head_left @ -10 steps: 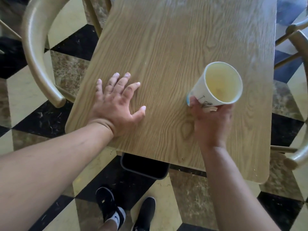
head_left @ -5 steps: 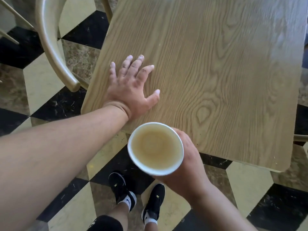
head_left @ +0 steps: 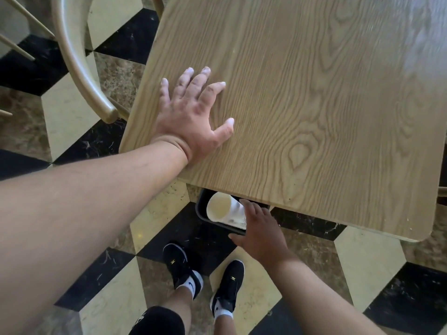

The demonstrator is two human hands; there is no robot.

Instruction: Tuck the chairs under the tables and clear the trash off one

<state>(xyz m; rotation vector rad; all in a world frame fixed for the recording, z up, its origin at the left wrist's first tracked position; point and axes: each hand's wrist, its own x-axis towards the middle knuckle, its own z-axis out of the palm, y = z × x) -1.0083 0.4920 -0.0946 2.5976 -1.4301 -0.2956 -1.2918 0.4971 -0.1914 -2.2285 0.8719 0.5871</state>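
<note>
A white paper cup (head_left: pixel 219 209) with a yellowish inside lies tilted on its side in a black bin (head_left: pixel 201 213), which stands on the floor half under the near edge of the wooden table (head_left: pixel 314 105). My right hand (head_left: pixel 261 233) hovers low over the bin just right of the cup. Its fingers are spread, the thumb is off the cup and the fingertips sit at the cup's side. My left hand (head_left: pixel 193 117) lies flat, fingers apart, on the table's near left corner. The tabletop is bare.
A pale wooden chair (head_left: pixel 77 56) with a curved backrest stands at the table's left side, its arm end close to the table corner. A chair part (head_left: pixel 443 191) pokes out at the right edge. My feet in black shoes (head_left: pixel 181 264) stand on the checkered tile floor in front of the bin.
My right hand carried the cup off the table, down to the bin, and let it go; the cup now lies in the bin. My left hand stayed flat on the table.
</note>
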